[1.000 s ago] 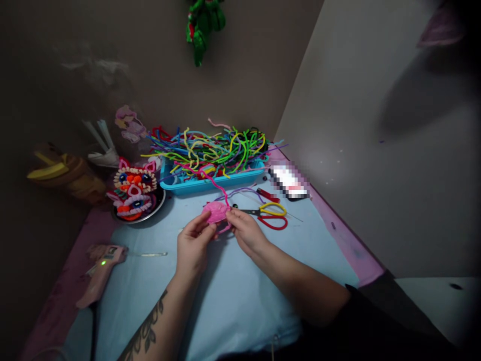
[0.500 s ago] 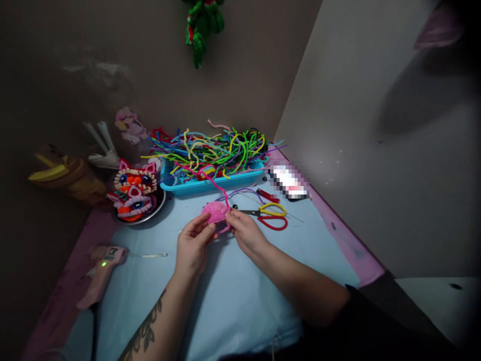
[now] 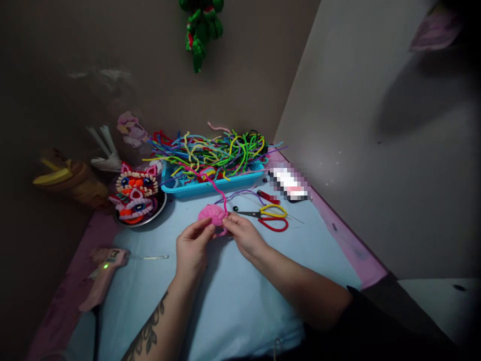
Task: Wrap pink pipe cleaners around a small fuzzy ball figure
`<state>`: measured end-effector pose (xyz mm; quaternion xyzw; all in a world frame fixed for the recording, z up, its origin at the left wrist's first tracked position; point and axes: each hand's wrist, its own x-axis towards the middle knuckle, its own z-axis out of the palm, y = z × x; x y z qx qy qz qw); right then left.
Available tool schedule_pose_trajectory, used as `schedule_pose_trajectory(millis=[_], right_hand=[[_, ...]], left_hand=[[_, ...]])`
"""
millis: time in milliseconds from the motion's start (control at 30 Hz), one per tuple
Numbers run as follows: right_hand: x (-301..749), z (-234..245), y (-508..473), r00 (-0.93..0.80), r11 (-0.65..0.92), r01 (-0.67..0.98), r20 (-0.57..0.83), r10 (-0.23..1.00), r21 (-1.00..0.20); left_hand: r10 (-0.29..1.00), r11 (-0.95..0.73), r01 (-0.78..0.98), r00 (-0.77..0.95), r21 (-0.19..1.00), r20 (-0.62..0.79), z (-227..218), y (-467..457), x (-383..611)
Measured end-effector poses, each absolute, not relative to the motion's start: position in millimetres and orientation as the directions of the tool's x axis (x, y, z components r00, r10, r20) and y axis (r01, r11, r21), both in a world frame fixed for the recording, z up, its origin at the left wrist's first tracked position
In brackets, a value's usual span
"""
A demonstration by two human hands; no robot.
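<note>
In the middle of the head view, a light pink rounded piece of fuzzy pipe cleaner (image 3: 210, 214) is held above the table. My left hand (image 3: 193, 245) pinches its lower left edge between thumb and fingers. My right hand (image 3: 245, 234) is closed at its right side, on a bright pink pipe cleaner (image 3: 220, 192) that runs up and back toward the blue tray. A short pink strand hangs below the piece between my hands. My right fingertips partly hide where strand and piece meet.
Beyond my hands, a blue tray (image 3: 210, 185) overflows with coloured pipe cleaners. Scissors (image 3: 272, 217), a red lighter-like object (image 3: 268, 196) and a phone (image 3: 288, 183) lie to the right. At left are a bowl (image 3: 150, 216) with fuzzy animal heads and a pink glue gun (image 3: 105, 281), its light lit green.
The pink piece has shifted slightly left and turned a little, showing more of its face. My right hand has moved slightly left with the bright pink strand. Both hands keep their hold.
</note>
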<state>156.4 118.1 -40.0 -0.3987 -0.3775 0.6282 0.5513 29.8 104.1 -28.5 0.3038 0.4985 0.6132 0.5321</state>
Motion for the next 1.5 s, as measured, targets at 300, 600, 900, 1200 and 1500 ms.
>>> schedule_pose_trajectory(millis=[300, 600, 900, 1200, 1500], right_hand=[[182.8, -38.6, 135.5, 0.111, 0.068, -0.038, 0.063, 0.992, -0.997], [199.1, -34.0, 152.1, 0.008, 0.57, 0.548, 0.686, 0.728, -0.612], [242.6, -26.8, 168.2, 0.105, 0.411, 0.829, 0.828, 0.551, -0.379], [245.1, -20.4, 165.4, 0.28, 0.354, 0.587, 0.592, 0.755, -0.728], [219.2, -13.1, 135.4, -0.03, 0.213, -0.214, 0.224, 0.974, -0.953]], left_hand=[[0.914, 0.109, -0.468, -0.299, 0.877, -0.273, -5.9, 109.1, 21.9], [0.914, 0.334, -0.547, -0.013, 0.768, -0.406, 14.2, 99.5, 27.0], [0.922, 0.22, -0.67, -0.095, 0.709, -0.376, 21.7, 107.0, 5.9], [0.85, 0.209, -0.74, -0.187, 0.64, -0.493, 26.6, 116.4, -2.1], [0.842, 0.293, -0.744, -0.098, 0.601, -0.531, 19.5, 116.3, 5.2]])
